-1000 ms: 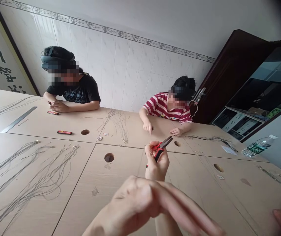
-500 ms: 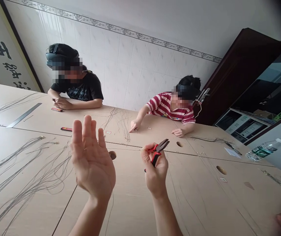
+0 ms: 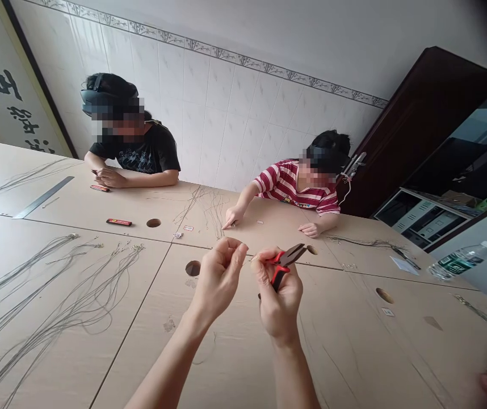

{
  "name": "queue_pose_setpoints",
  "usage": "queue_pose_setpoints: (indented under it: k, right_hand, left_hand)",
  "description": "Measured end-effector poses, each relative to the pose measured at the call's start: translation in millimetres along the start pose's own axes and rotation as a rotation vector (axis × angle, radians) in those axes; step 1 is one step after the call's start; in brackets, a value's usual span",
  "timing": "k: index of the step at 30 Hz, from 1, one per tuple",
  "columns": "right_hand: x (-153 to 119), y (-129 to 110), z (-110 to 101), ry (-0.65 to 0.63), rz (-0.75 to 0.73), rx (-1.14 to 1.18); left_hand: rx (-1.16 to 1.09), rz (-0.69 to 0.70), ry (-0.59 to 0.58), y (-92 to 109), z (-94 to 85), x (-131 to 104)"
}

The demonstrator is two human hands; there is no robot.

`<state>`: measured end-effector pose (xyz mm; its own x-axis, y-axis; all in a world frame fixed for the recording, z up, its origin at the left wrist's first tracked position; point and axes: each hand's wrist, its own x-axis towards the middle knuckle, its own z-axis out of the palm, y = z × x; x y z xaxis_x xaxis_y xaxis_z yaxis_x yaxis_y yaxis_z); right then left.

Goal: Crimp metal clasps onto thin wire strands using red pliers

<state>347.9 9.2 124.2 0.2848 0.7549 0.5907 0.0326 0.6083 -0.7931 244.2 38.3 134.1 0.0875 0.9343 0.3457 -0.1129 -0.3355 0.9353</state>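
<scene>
One broad beige tabletop (image 3: 354, 329) spans the scene, with a co-worker in a black T-shirt (image 3: 141, 156) far left and another in a striped shirt (image 3: 280, 179) far right. Thin grey cords (image 3: 67, 312) fan across the near left; a plastic water bottle (image 3: 460, 261) is at the right. Centrally, the left hand (image 3: 220, 275) is curled, its contents too small to tell; beside it, the right hand (image 3: 281, 295) grasps red-and-black pliers (image 3: 286, 261).

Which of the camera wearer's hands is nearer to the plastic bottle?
Right. The right hand, gripping the pliers, is left of the plastic bottle in the picture; the left hand, fingers curled, is even farther left.
</scene>
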Motion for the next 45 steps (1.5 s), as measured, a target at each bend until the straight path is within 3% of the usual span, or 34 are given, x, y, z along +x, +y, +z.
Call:
queue_pose_setpoints:
  k: [10, 22, 29, 34, 38, 41, 43, 45]
  right_hand:
    - [0.9, 3.5, -0.9, 0.089, 0.001, -0.044]
    - [1.5, 3.0, -2.5, 0.131, -0.037, -0.122]
    - [2.6, -0.5, -4.2, 0.108, -0.026, -0.063]
    - [2.9, 1.8, -4.9, 0.183, 0.004, -0.167]
    - [2.3, 4.3, -3.2, 0.197, 0.040, -0.179]
    - [0.8, 3.8, 0.8, 0.212, 0.060, -0.168]
    - [0.0, 2.3, 4.4, 0.233, 0.068, -0.150]
    - [-0.4, 0.8, 7.4, 0.245, 0.067, -0.133]
  left_hand:
    - [-0.132, -0.054, -0.019, 16.7, 1.8, -6.6]
    - [-0.128, -0.183, -0.073, 17.7, 2.3, -7.8]
    - [-0.053, -0.235, -0.399, 21.1, -10.9, -4.3]
    - [-0.194, -0.421, -0.823, 22.6, -23.1, -3.3]
    - [-0.370, -0.503, -1.099, 19.3, -20.8, -7.2]
    - [-0.440, -0.475, -1.122, 16.6, -11.5, -13.1]
    - [-0.418, -0.399, -1.060, 15.9, -6.5, -16.6]
    - [-0.410, -0.302, -1.089, 16.9, -4.5, -18.4]
